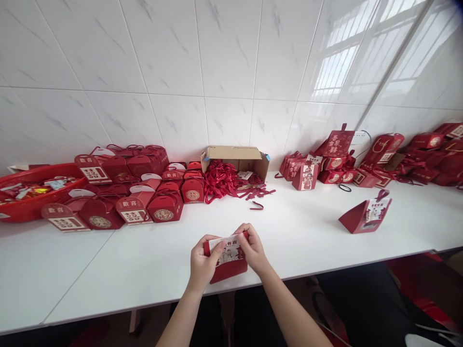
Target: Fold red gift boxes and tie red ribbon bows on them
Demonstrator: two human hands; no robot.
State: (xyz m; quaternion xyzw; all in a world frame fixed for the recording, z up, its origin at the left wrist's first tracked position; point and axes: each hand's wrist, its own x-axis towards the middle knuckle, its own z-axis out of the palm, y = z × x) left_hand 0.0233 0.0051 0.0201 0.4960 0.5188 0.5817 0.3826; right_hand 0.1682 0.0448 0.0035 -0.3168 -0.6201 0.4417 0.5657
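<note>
Between both hands, at the table's front edge, is a red paper gift box with a white illustrated panel. My left hand is closed on its left side, thumb lying across the panel. On the upper right corner my right hand grips it, with the thumb pressed on the front. Fingers behind the box are hidden. Beyond the hands, a short red ribbon strip lies on the white table. To the right stands a triangular red gift box with a ribbon loop on top.
Rows of red gift boxes stand at left, beside a red basin of wrapped sweets. An open cardboard carton spills red ribbons near the tiled wall. More red boxes line the back right. A person's dark-clothed leg shows at lower right.
</note>
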